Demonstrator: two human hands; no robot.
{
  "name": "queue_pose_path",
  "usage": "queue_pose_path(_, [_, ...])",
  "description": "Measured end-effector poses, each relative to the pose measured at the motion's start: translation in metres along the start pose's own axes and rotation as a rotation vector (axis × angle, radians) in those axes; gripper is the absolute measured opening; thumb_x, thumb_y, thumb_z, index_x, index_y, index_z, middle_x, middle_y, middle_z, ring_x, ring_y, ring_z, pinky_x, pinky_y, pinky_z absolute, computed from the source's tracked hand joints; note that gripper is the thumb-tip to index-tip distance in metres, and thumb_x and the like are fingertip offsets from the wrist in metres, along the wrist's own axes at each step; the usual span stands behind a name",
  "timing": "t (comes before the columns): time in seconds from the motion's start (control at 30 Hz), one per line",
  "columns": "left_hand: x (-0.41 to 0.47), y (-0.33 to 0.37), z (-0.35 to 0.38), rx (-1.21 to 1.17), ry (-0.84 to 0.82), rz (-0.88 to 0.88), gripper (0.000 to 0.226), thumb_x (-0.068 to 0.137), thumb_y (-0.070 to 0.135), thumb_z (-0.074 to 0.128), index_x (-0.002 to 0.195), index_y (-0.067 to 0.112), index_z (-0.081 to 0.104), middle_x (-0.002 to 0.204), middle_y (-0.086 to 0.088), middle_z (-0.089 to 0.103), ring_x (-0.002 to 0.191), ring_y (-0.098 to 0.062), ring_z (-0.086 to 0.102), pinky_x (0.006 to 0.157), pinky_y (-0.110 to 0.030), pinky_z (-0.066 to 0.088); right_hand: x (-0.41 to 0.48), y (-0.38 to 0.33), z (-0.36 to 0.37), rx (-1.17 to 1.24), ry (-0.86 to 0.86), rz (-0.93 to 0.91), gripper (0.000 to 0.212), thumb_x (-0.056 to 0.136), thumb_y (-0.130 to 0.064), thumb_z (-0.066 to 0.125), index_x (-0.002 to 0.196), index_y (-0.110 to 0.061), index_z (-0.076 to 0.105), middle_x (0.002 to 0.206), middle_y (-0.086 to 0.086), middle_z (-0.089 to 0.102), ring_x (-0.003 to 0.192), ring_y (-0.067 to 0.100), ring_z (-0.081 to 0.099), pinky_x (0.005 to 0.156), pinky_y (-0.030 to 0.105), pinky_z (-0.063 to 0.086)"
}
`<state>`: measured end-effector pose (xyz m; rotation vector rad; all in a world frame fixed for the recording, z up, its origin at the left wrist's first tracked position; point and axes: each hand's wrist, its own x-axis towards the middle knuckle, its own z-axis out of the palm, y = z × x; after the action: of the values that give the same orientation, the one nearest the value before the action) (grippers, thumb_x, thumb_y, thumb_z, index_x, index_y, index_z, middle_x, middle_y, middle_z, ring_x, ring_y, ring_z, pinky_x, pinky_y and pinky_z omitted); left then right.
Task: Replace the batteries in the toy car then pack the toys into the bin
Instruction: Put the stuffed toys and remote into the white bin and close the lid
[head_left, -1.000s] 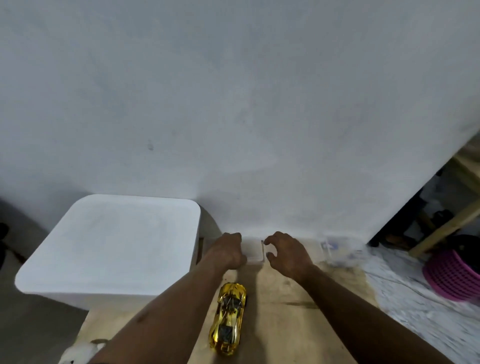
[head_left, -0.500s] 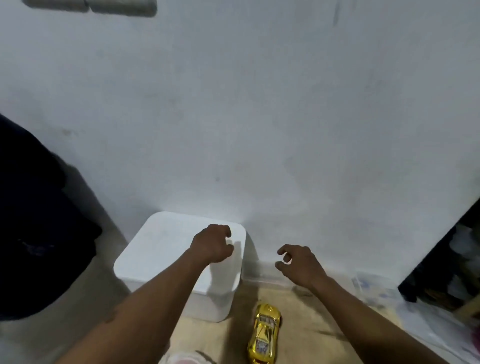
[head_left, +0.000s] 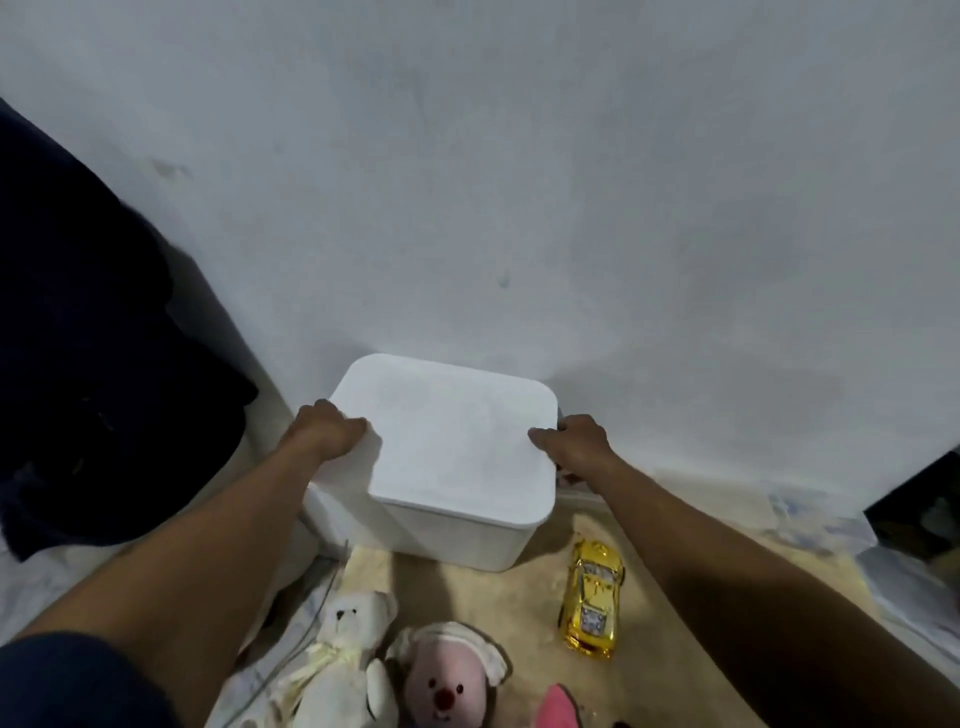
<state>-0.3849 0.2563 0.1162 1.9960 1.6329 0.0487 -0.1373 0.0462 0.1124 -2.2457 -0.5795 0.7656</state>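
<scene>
— Hands? Left hand (head_left: 327, 431) clasping the lid (head_left: 457, 441) at 9 o'clock, right hand (head_left: 576, 441) at 3 o'clock.
— Progress? Bin (head_left: 441, 530) lidded; toy car (head_left: 592, 597) at 5 o'clock on the floor, plush toys (head_left: 395, 670) unpacked. Batteries: cannot tell.

I am in a plain room of a home, low to the floor (head_left: 467, 597). A bare white wall (head_left: 519, 182) fills everything from nine to three o'clock. Soft toys, a white teddy bear (head_left: 343, 660) and a pink plush (head_left: 447, 675), lie at six o'clock, with dark cloth (head_left: 93, 364) hanging at nine.
</scene>
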Motion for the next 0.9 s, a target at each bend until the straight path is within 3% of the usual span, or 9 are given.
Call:
queue_pose_path(0.1, [0.011, 0.0, -0.005, -0.127, -0.01, -0.037, 0.057, 0.091, 0.045, 0.057, 0.129, 0.003, 0.056, 0.129, -0.017, 0.06, 0.112, -0.037, 0.06, 0.088, -0.037, 0.051, 0.005, -0.006, 0.005, 0.034, 0.006, 0.051, 0.044, 0.08, -0.037, 0.074, 0.108, -0.004, 0.064, 0.098, 0.012, 0.07, 0.081, 0.03, 0.071, 0.066, 0.042, 0.062])
queue_pose_path(0.2, [0.022, 0.003, -0.008, -0.215, -0.033, -0.102, 0.052, 0.091, 0.036, 0.061, 0.128, 0.0, 0.056, 0.131, -0.02, 0.058, 0.115, -0.038, 0.058, 0.088, -0.038, 0.048, 0.008, -0.011, 0.007, 0.008, 0.014, 0.069, 0.056, 0.074, -0.04, 0.079, 0.112, -0.005, 0.06, 0.103, 0.011, 0.068, 0.086, 0.029, 0.07, 0.055, 0.033, 0.056])
queue_pose_path(0.33, [0.03, 0.009, -0.012, -0.396, -0.079, -0.16, 0.042, 0.09, 0.023, 0.064, 0.125, 0.0, 0.059, 0.128, -0.017, 0.058, 0.116, -0.036, 0.058, 0.091, -0.036, 0.045, 0.009, -0.019, 0.006, 0.009, -0.004, 0.086, 0.051, 0.073, -0.034, 0.085, 0.104, -0.007, 0.056, 0.098, 0.008, 0.066, 0.079, 0.025, 0.067, 0.045, 0.025, 0.046])
queue_pose_path(0.4, [0.03, 0.011, -0.014, -0.438, -0.096, -0.183, 0.04, 0.092, 0.018, 0.06, 0.128, 0.0, 0.057, 0.129, -0.016, 0.057, 0.118, -0.036, 0.056, 0.089, -0.037, 0.043, 0.009, -0.021, 0.005, 0.017, -0.023, 0.104, 0.047, 0.074, -0.031, 0.085, 0.101, -0.006, 0.055, 0.095, 0.009, 0.064, 0.073, 0.023, 0.065, 0.046, 0.027, 0.049])
queue_pose_path(0.5, [0.03, 0.01, -0.016, -0.491, -0.096, -0.196, 0.038, 0.09, 0.014, 0.056, 0.124, -0.003, 0.059, 0.129, -0.021, 0.06, 0.113, -0.039, 0.059, 0.087, -0.04, 0.045, 0.009, -0.021, 0.004, 0.06, -0.051, 0.134, 0.055, 0.072, -0.028, 0.087, 0.109, -0.001, 0.057, 0.102, 0.013, 0.068, 0.081, 0.029, 0.071, 0.06, 0.039, 0.061])
queue_pose_path(0.6, [0.028, 0.013, -0.017, -0.479, -0.036, -0.201, 0.038, 0.091, 0.014, 0.056, 0.125, -0.005, 0.057, 0.129, -0.022, 0.058, 0.115, -0.04, 0.057, 0.085, -0.039, 0.044, 0.008, -0.022, 0.001, -0.001, -0.043, 0.122, 0.057, 0.071, -0.033, 0.086, 0.109, -0.002, 0.058, 0.097, 0.014, 0.069, 0.079, 0.03, 0.072, 0.063, 0.044, 0.063])
queue_pose_path(0.73, [0.012, 0.025, -0.022, -0.397, 0.054, -0.17, 0.039, 0.094, 0.012, 0.052, 0.128, -0.007, 0.052, 0.133, -0.024, 0.053, 0.119, -0.041, 0.053, 0.086, -0.037, 0.043, 0.004, -0.026, -0.009, -0.108, 0.025, 0.06, 0.062, 0.07, -0.05, 0.081, 0.109, -0.007, 0.058, 0.095, 0.008, 0.067, 0.084, 0.025, 0.067, 0.06, 0.036, 0.059])
queue_pose_path(0.9, [-0.015, 0.04, -0.041, -0.315, 0.196, -0.122, 0.04, 0.089, 0.021, 0.057, 0.119, -0.004, 0.059, 0.127, -0.024, 0.059, 0.111, -0.043, 0.059, 0.09, -0.042, 0.05, -0.008, -0.027, -0.025, -0.032, 0.098, 0.007, 0.055, 0.074, -0.054, 0.077, 0.093, -0.005, 0.062, 0.08, 0.007, 0.068, 0.069, 0.026, 0.07, 0.055, 0.037, 0.061])
